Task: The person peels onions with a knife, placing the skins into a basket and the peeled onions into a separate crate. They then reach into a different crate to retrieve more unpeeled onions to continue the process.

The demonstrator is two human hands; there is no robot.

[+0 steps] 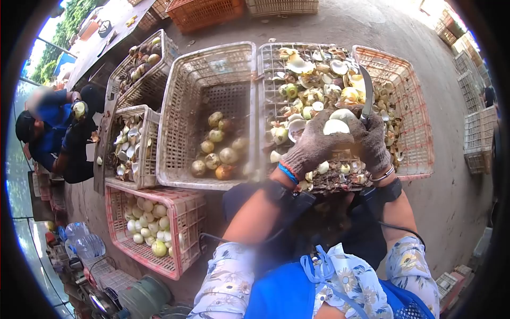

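My left hand point(314, 147), in a brown knit glove, grips a pale peeled onion point(337, 124). My right hand point(373, 139), also gloved, holds a knife point(366, 95) whose blade points up and away, right beside the onion. Both hands hover over a grey crate point(265, 80) full of onion peels and cut pieces. Left of it a beige crate point(180, 106) holds several unpeeled onions point(219, 151).
A pink crate point(183, 210) at lower left holds several peeled white onions. A red crate point(411, 106) of peels stands on the right. Two more crates point(154, 58) with onions and peels sit at the left. A person in blue point(56, 133) crouches at far left.
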